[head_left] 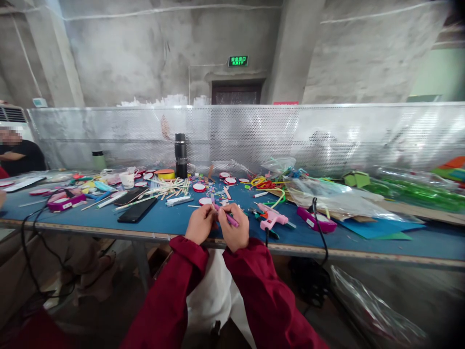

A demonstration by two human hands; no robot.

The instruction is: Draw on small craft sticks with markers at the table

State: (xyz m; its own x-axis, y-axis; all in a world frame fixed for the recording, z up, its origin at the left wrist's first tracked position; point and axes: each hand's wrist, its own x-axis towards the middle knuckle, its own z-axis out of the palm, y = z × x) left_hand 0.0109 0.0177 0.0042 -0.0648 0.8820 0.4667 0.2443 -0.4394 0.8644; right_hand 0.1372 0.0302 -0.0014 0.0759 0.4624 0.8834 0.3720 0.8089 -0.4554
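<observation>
Right grip grasps one purple pen-shaped tool; left grip curled, hold unclear; one glue gun nearby.

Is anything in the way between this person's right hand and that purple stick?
Nothing visible: the right hand is holding the purple stick. The left hand is close by its far end, and the pink glue gun lies off to the right.

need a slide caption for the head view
Right hand holds a slim purple item close to the left hand at a cluttered blue table, pink glue gun lying to the right.
</observation>
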